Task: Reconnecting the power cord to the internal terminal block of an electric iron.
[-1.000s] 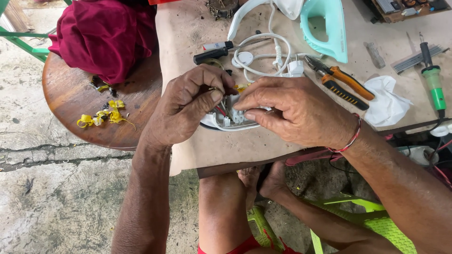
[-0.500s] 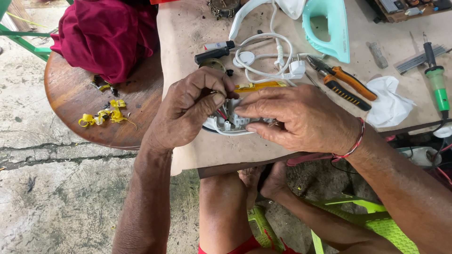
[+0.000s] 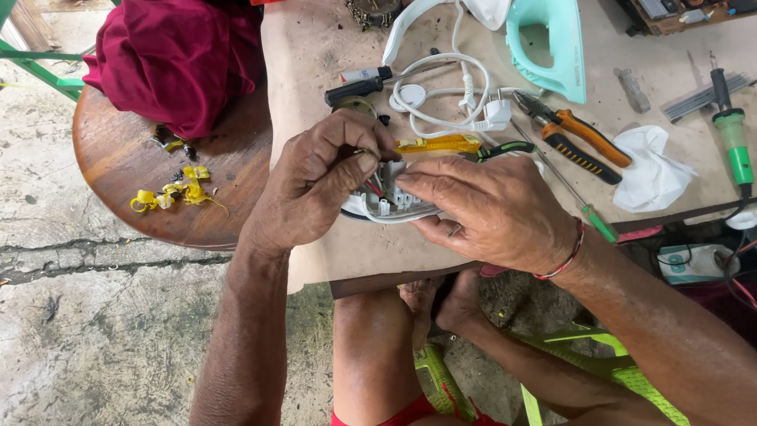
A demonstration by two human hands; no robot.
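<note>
1. The left hand (image 3: 315, 185) pinches small wires inside the white plastic part (image 3: 386, 201).
2. The right hand (image 3: 493, 209) grips this part from the side.
3. The part rests on the beige worktable (image 3: 315, 47), above a concrete floor (image 3: 95, 331).

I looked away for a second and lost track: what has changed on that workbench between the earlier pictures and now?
Little. The yellow-handled tool, hidden behind the hands a second ago, now shows above the right hand, which slid slightly lower over the white plastic part with wires. The left hand keeps its pinching grip at the part's wires. Nothing was let go. The orange-handled pliers, white cable with plug and mint-green iron housing stayed put.
</note>
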